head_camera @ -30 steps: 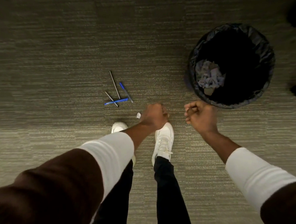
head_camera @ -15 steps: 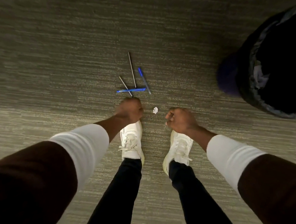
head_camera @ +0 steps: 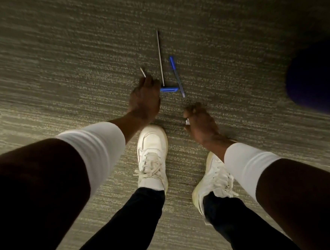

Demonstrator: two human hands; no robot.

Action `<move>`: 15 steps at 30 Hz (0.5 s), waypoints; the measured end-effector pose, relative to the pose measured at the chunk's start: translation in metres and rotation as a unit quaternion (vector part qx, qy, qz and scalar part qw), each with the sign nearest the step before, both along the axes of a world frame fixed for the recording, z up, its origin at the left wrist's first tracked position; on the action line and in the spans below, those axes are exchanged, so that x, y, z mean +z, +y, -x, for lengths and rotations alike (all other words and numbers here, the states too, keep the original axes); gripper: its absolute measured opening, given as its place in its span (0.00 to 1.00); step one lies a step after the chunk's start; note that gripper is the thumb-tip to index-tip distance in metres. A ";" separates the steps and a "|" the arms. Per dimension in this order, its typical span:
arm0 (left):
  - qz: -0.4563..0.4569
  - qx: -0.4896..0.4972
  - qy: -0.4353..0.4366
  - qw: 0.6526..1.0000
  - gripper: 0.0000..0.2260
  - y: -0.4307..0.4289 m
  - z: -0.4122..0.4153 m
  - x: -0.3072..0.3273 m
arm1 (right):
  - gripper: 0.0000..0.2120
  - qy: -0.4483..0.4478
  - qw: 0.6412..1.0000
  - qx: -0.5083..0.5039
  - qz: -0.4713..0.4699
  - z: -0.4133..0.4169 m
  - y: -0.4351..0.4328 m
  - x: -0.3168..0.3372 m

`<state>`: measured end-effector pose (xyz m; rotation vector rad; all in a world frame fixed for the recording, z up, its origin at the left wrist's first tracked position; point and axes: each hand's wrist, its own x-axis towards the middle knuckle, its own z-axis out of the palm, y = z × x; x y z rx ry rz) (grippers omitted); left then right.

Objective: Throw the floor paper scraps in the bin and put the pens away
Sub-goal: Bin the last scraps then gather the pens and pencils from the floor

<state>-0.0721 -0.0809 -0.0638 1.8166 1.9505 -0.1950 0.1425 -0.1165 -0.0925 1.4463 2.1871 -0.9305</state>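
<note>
Several pens lie on the carpet: a long thin grey one (head_camera: 159, 57), a blue-capped clear one (head_camera: 176, 76), a blue one lying crosswise (head_camera: 169, 89) and a short grey one (head_camera: 143, 71). My left hand (head_camera: 144, 99) is down on the near ends of the short grey pen and the blue crosswise pen, fingers curled; whether it grips either is hidden. My right hand (head_camera: 199, 124) is low at the carpet, fingers pinched around a small white paper scrap (head_camera: 187, 121). The dark bin (head_camera: 313, 79) is a blur at the right edge.
My two white shoes (head_camera: 152, 155) stand on the grey-green carpet (head_camera: 58, 64) just behind both hands, with my dark trouser legs below them. The bin stands to the right of the pens.
I have bent lower and turned left, so the bin slid to the right edge. My left hand reached onto the pens. My right hand closed on the scrap that lay between my hands.
</note>
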 end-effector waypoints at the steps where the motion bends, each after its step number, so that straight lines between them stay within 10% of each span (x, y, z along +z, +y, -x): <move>1: -0.009 -0.020 0.009 1.000 0.15 0.003 0.001 -0.005 | 0.23 0.007 1.000 -0.001 0.002 -0.001 0.001 -0.003; 11: -0.001 -0.108 0.067 0.992 0.11 0.021 0.005 -0.011 | 0.14 0.097 0.993 -0.071 0.008 -0.016 0.005 0.009; 15: -0.006 0.065 -0.054 0.996 0.08 0.034 -0.020 0.014 | 0.12 0.101 0.985 -0.137 -0.007 -0.032 0.005 0.032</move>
